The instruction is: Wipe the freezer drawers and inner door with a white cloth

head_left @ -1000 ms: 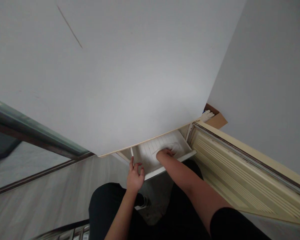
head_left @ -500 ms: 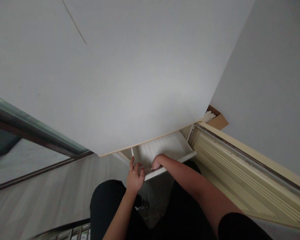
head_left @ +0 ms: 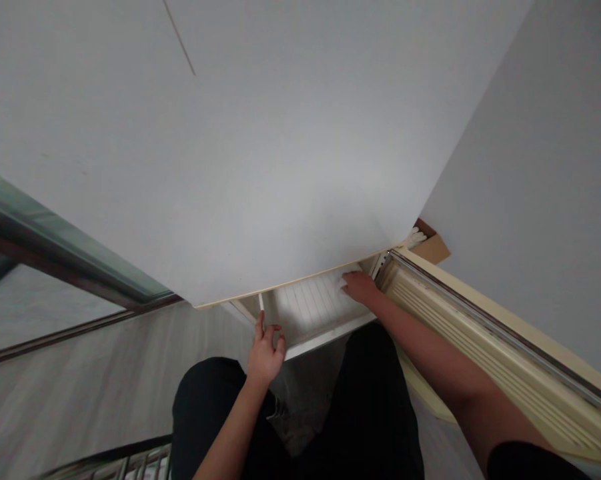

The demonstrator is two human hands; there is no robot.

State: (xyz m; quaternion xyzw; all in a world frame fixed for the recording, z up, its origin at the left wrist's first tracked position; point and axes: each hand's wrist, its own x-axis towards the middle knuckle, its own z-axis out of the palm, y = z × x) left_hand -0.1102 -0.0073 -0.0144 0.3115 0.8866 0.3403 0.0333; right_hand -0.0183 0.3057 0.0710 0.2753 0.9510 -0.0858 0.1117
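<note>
Drawer [head_left: 310, 310]: a white drawer, pulled part way out from under the overhanging top; its floor is ribbed with shallow parallel grooves, and the back of it is hidden beneath the top.
Drawer contents: a small white thing [head_left: 341, 282] lies at the far right corner, under the right fingertips; what it is cannot be told. The rest of the ribbed floor that shows is bare.
Left hand [head_left: 265, 347]: at the drawer's front left corner, fingers curled loosely over the front rim, thumb up along the left side wall; it grips the rim and nothing else.
Right hand [head_left: 360, 287]: reaching into the drawer's far right corner, palm down, fingers partly bent on the small white thing; whether it has closed on it cannot be told.
Top [head_left: 260, 167]: a broad white panel with a pale wood edge, covering most of the drawer and filling the upper view.
Box [head_left: 433, 243]: a brown cardboard box stands beyond the right end of the top, well apart from both hands; a white glove [head_left: 414, 237] sticks out of it.
Slatted panel [head_left: 480, 347]: cream, ribbed, running along the right, just beside the drawer's right end.
Person: black trousers, knees below the drawer front.
</note>
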